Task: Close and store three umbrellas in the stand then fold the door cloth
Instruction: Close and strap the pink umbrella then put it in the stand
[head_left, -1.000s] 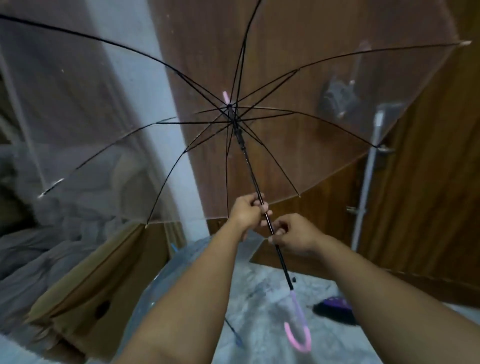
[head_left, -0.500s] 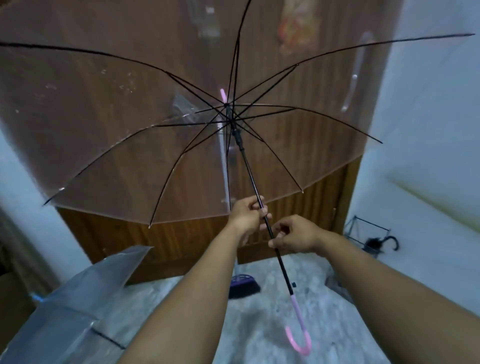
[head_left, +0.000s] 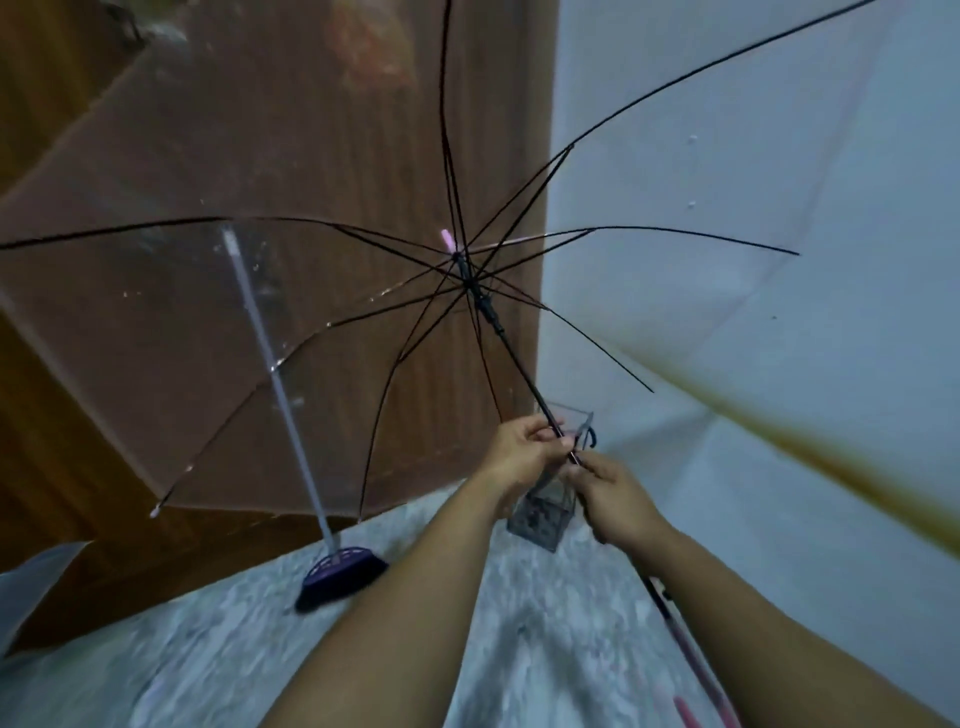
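Right now, sweeping from your 9 o'clock: a corner of another clear umbrella lies on the floor, a broom leans on the wooden door at 10 o'clock, and the open transparent umbrella stands spread at 12 o'clock. Your left hand has its grip curled fully around the black shaft; your right hand pinches the same shaft just below it. The clear stand waits on the floor behind your hands, by the wall at 1 o'clock. To close cleanly, likely anchor with the right, reach the left up to the runner, release its catch, and draw it down steadily so the ribs fold evenly.
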